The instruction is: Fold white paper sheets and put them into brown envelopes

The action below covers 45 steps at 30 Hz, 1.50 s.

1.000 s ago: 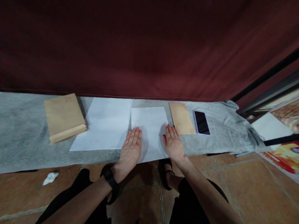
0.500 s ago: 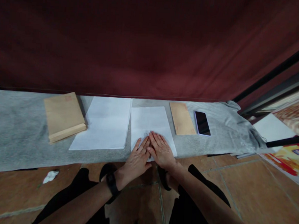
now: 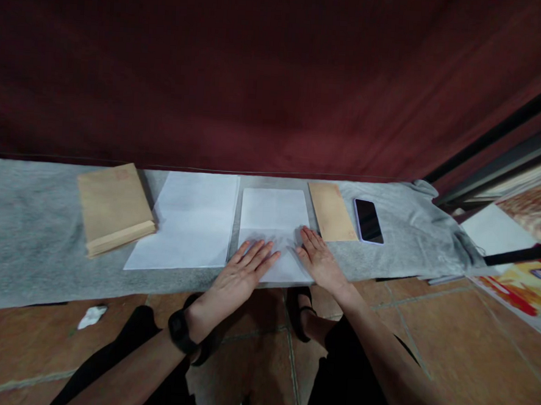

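Note:
A white sheet of paper (image 3: 274, 209) lies before me with a crease running across its middle. On its lower left part rests my left hand (image 3: 243, 271), fingers stretched out. My right hand (image 3: 319, 257) lies at the sheet's right edge, its fingers extended too. Neither hand grips anything. Left of the sheet is a stack of white paper (image 3: 193, 219), with a narrow gap between them. A single brown envelope (image 3: 333, 212) lies just right of the sheet, near my right fingertips.
A thick stack of brown envelopes (image 3: 114, 205) overlaps the paper stack's left side. A phone (image 3: 368, 221) with a dark screen lies right of the single envelope. Grey cloth (image 3: 35, 231) covers the narrow surface. A dark red curtain (image 3: 259, 79) hangs behind it.
My hands have moved apart from the sheet's lower middle, left hand going left and right hand going right. A crease across the sheet is now plainly visible.

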{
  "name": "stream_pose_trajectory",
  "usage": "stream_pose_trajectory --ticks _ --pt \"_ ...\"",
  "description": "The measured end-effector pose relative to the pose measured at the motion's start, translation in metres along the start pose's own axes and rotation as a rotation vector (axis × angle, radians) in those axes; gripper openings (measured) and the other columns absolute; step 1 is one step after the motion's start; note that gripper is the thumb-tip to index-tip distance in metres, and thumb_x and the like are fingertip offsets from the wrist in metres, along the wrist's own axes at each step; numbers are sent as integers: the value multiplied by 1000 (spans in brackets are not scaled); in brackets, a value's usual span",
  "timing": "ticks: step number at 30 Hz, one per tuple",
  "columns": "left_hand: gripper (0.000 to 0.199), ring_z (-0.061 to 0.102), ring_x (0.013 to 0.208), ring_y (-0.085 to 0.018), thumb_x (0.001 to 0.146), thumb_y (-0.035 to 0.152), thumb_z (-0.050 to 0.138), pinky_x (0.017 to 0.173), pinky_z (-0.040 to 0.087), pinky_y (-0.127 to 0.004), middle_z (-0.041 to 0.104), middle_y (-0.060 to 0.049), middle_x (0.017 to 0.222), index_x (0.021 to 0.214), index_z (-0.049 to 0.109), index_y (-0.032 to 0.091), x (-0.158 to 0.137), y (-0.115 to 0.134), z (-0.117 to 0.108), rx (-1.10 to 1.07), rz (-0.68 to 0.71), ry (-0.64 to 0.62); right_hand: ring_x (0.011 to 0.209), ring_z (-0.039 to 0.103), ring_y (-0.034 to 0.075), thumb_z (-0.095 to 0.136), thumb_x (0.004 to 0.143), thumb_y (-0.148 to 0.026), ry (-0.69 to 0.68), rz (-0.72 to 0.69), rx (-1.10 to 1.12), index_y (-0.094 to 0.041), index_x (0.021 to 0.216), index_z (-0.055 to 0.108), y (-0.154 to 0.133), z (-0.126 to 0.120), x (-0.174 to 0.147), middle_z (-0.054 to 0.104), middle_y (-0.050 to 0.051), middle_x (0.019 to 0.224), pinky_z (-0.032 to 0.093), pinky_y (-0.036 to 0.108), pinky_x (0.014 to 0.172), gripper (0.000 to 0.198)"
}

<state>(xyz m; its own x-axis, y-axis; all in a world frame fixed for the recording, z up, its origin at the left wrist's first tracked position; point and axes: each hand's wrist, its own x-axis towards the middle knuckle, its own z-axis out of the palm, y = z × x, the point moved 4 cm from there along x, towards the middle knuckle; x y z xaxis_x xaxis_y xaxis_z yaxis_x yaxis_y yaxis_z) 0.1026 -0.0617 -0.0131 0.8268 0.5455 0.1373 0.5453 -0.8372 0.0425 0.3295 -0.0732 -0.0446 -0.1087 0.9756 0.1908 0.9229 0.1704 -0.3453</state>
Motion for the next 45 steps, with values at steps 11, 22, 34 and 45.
stream_pose_trajectory --ticks 11,22,34,45 --pt "59 24 153 -27 97 30 50 125 19 -52 33 -16 163 153 38 17 4 -3 17 -92 -90 -16 151 31 25 26 107 -43 -8 -27 72 -15 157 32 -45 2 13 36 13 161 31 49 123 58" --pt "68 18 155 -29 96 40 51 125 14 -59 30 -20 162 155 32 11 11 21 38 -51 -130 16 152 28 23 36 105 -42 -32 -130 -35 -11 159 25 -68 28 -2 30 13 164 25 45 126 63" --pt "63 22 154 -28 99 39 53 124 23 -51 28 -15 165 156 33 20 -15 -11 23 -37 -83 -32 152 29 23 45 103 -47 -190 -129 10 -23 159 29 -9 3 -12 30 8 164 28 49 124 62" --pt "46 38 148 -26 100 31 48 123 28 -49 43 -12 158 145 50 19 -12 -12 10 -87 -93 -34 153 25 22 64 89 -31 -369 -203 144 -32 156 35 13 -17 -19 25 1 166 29 45 124 72"
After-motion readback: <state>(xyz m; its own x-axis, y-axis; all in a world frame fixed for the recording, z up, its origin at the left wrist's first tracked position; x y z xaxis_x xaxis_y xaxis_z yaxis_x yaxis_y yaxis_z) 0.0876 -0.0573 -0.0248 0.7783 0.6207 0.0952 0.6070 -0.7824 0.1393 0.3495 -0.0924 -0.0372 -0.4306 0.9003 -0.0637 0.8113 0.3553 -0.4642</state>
